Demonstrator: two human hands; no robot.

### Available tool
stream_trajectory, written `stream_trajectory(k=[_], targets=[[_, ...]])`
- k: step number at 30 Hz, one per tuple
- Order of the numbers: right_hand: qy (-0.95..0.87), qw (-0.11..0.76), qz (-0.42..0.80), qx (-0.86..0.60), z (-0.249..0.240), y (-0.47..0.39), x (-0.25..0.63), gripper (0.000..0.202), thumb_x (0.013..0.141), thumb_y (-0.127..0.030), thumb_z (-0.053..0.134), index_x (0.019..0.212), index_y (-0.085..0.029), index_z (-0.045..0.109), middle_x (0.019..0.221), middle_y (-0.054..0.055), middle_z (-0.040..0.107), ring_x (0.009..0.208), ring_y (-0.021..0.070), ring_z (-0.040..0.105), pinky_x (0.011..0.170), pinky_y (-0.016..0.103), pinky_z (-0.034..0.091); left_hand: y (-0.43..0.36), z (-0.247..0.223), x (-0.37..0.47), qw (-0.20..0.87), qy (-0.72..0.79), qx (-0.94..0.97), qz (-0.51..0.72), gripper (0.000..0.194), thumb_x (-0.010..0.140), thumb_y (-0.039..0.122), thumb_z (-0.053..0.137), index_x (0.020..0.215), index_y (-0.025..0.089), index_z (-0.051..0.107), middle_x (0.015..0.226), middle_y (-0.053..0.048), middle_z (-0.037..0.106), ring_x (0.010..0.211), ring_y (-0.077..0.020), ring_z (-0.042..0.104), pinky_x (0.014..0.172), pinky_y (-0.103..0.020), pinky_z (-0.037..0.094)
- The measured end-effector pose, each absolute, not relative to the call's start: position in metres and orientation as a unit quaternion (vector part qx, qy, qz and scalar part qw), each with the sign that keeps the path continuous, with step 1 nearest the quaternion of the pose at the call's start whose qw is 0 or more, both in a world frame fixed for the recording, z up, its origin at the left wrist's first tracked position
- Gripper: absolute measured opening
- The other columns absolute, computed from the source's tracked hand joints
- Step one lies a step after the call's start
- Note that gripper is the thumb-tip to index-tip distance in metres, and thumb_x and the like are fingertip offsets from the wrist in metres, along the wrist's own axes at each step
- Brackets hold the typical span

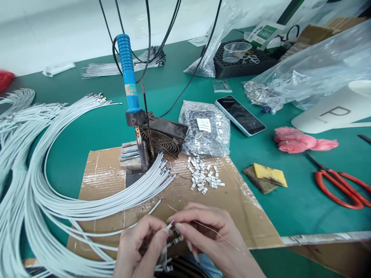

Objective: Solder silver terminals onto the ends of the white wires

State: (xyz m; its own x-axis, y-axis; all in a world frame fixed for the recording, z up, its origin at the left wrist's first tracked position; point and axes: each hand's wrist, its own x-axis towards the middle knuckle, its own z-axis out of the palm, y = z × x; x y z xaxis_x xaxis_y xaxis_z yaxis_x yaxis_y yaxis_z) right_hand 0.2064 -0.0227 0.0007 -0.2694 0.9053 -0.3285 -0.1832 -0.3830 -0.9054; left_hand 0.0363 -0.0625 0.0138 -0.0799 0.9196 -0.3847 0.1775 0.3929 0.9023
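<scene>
My left hand [145, 245] pinches the end of a white cable near the front edge of the cardboard [255, 220]. Close against it, the fingertips of my right hand [207, 231] are closed at the cable's tip, where a small dark red bit shows. A thin pale wire [216, 231] runs across my right hand. Below the fingers, small metal pieces [176, 241] are partly hidden. Beyond my hands lies a bundle of white cables [116, 204], its ends on the cardboard. Small white connectors [203, 175] are scattered to the right of those ends.
A blue-handled soldering iron [126, 69] stands tip down beside a dark fan [162, 141]. Behind the connectors is a plastic bag [205, 129] of parts. Farther right are a phone [242, 115], yellow sponge [269, 174], pink cloth [301, 139], red-handled scissors [337, 187] and white jug [333, 110].
</scene>
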Motion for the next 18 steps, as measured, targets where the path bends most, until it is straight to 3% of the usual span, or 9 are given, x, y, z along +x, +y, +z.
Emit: stream_trajectory(k=[6, 12, 15, 18], targets=[[-0.424, 0.386, 0.7, -0.426, -0.013, -0.024, 0.204, 0.015, 0.088, -0.036, 0.08, 0.089, -0.024, 0.089, 0.073, 0.0, 0.064, 0.047, 0.0056, 0.052, 0.043, 0.018, 0.038, -0.057, 0.02, 0.033, 0.624, 0.624, 0.333, 0.334, 0.063, 0.077, 0.078, 0.072, 0.074, 0.015, 0.07, 0.057, 0.004, 0.051, 0.051, -0.0084, 0.027, 0.053, -0.026, 0.022], [-0.508, 0.386, 0.642, -0.425, -0.005, -0.019, 0.207, 0.016, 0.089, -0.024, 0.074, 0.086, -0.025, 0.089, 0.067, 0.001, 0.065, 0.049, 0.0086, 0.053, 0.044, 0.019, 0.039, -0.06, 0.018, 0.033, 0.604, 0.631, 0.353, 0.335, 0.065, 0.077, 0.08, 0.071, 0.073, 0.014, 0.071, 0.057, 0.002, 0.053, 0.051, -0.0089, 0.034, 0.053, -0.026, 0.02], [-0.553, 0.37, 0.6, -0.446, 0.002, -0.02, 0.205, 0.02, 0.086, -0.017, 0.071, 0.082, -0.024, 0.089, 0.065, 0.002, 0.067, 0.056, 0.0113, 0.056, 0.05, 0.02, 0.041, -0.062, 0.015, 0.033, 0.597, 0.633, 0.363, 0.332, 0.065, 0.077, 0.079, 0.071, 0.072, 0.015, 0.071, 0.057, 0.003, 0.052, 0.054, -0.0095, 0.037, 0.054, -0.026, 0.021], [-0.478, 0.391, 0.621, -0.483, 0.004, -0.024, 0.201, 0.012, 0.075, -0.016, 0.078, 0.068, -0.021, 0.086, 0.058, 0.0, 0.063, 0.051, 0.0099, 0.053, 0.045, 0.02, 0.037, -0.064, 0.015, 0.034, 0.596, 0.634, 0.368, 0.329, 0.063, 0.079, 0.078, 0.07, 0.071, 0.016, 0.069, 0.057, 0.003, 0.05, 0.054, -0.0097, 0.036, 0.054, -0.026, 0.022]])
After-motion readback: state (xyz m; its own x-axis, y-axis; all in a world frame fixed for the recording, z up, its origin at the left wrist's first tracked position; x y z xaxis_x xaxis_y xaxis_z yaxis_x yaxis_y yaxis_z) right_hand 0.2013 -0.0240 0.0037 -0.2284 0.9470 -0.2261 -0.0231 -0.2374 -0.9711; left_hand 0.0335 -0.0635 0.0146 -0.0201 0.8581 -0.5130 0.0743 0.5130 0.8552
